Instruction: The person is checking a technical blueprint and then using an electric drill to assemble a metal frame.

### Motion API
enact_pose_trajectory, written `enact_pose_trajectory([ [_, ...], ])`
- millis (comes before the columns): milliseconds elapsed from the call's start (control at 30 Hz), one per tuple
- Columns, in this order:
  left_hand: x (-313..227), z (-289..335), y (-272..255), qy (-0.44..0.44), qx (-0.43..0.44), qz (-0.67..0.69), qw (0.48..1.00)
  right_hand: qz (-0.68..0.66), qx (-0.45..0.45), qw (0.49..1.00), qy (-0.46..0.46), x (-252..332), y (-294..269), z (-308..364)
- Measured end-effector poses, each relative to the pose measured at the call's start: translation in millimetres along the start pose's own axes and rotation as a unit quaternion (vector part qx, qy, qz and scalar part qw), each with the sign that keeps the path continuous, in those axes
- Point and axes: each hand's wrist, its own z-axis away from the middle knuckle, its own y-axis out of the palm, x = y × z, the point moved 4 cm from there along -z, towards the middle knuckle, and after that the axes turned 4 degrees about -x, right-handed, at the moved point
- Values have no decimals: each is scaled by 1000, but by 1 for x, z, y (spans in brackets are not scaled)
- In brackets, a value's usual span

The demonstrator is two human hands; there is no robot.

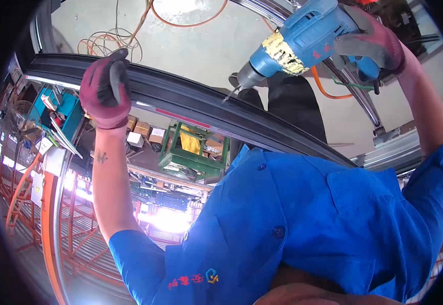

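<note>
A blue power drill (303,38) with peeling yellow tape round its front is gripped by my right hand (371,43), which wears a maroon and grey glove. Its thin bit (231,94) points down to the left, and the tip meets or nearly meets the upper face of a long black metal profile (191,99). That profile runs slantwise in front of my body. At its left part, my gloved left hand (107,89) is closed round the bar with the fingers curled over the far edge.
Tangled orange and grey cords (110,43) lie on the pale floor beyond the profile. Silver rails (356,104) stand at the right. A green metal cart (193,152) with boxes, a teal tray (61,109) and orange racks (53,218) are at the left.
</note>
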Motion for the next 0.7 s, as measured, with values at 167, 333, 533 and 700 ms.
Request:
enact_pose_trajectory([
  [167,-5,-2,2,-14,10,-27,999,64,49,990,-119,-9,-5,4],
  [333,-1,-3,2,-30,15,-23,999,81,-51,995,-29,-38,-21,17],
  [533,3,-3,1,-28,14,-22,999,148,-163,972,-81,-69,-24,32],
  [700,2,-3,3,-21,8,-55,998,181,-166,949,-198,-78,-35,35],
])
